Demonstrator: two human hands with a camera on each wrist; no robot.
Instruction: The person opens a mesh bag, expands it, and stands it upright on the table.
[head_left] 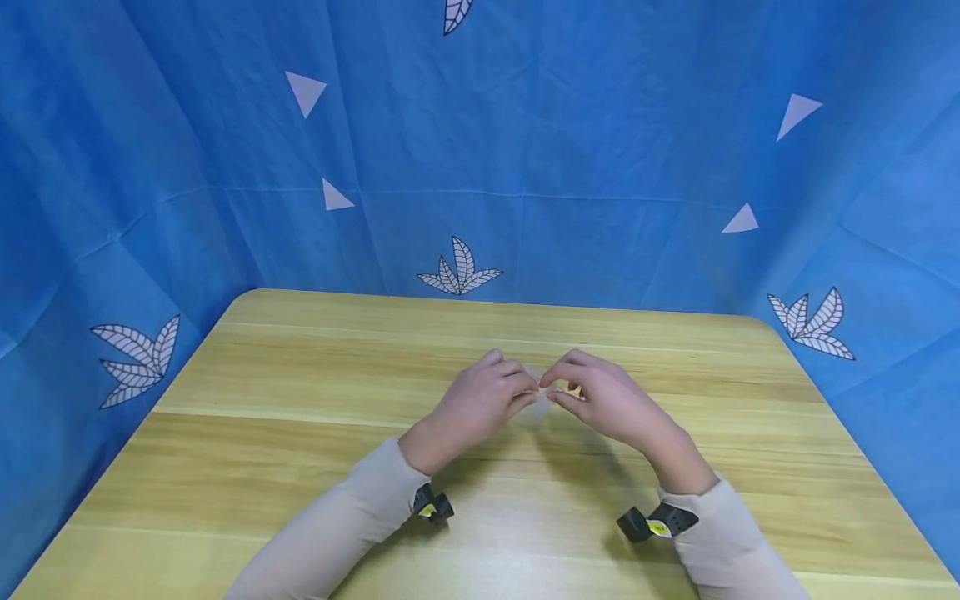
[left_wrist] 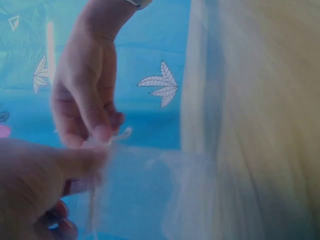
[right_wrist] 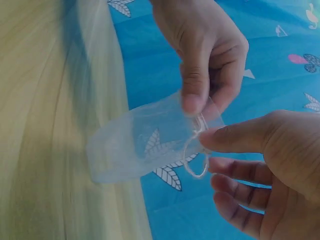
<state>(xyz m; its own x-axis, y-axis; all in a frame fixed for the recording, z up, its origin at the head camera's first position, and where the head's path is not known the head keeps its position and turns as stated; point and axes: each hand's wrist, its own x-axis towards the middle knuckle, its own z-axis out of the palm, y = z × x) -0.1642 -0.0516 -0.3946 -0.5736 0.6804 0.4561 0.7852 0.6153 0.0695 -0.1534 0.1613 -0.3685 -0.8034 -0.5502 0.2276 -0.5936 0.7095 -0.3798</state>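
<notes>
A small see-through whitish drawstring pouch (right_wrist: 120, 145) hangs between my two hands over the table, its closed end lowest. At its top edge, my left hand (head_left: 480, 400) pinches the pouch between thumb and fingers. Close beside it my right hand (head_left: 603, 398) pinches the same edge near the cord, its other fingers loosely bent in the right wrist view. A thin white cord (right_wrist: 200, 175) loops out of the pouch's mouth by the right fingertips. In the head view the pouch (head_left: 534, 408) is a faint pale patch, partly hidden by the hands.
Under the hands lies a wood-grain table (head_left: 300, 417) with rounded far corners. Blue curtain (head_left: 600, 167) with white leaf and triangle prints surrounds its back and sides. A black wrist camera (head_left: 432, 504) sits on the left sleeve and another camera (head_left: 637, 525) on the right.
</notes>
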